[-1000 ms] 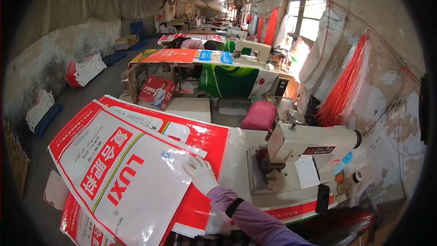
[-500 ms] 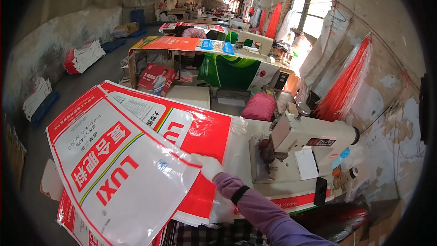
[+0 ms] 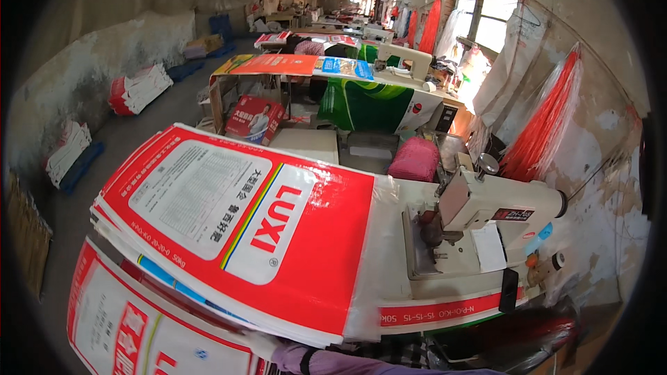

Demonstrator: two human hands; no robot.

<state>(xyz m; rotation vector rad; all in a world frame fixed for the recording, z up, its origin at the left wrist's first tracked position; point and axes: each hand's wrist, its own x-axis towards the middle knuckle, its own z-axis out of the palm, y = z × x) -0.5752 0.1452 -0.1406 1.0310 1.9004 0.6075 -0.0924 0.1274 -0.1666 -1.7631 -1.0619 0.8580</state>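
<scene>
A stack of red-and-white printed sacks [image 3: 326, 264] lies on the sewing table, its top sack face up with a clear liner edge at the right. At the lower left, a mostly white printed sack [image 3: 198, 339] hangs below the front of the stack. My right hand [image 3: 260, 344], in a white glove, is closed at that sack's right edge; its fingers are blurred and partly hidden. The purple sleeve with a black band reaches in from the lower right. My left hand is out of view. A cream sewing machine [image 3: 504, 201] stands right of the stack.
A pink thread cone [image 3: 414, 160] sits behind the machine. Red and white strands [image 3: 549, 121] hang by the right wall. Ahead is another sewing table with a green sack [image 3: 358, 104] and a red box [image 3: 254, 119] beside it. Bundled sacks [image 3: 141, 88] lie on the left floor.
My right hand has drawn the white sack off the stack, down and to the left, uncovering the red-and-white sack on top. The view has shifted slightly.
</scene>
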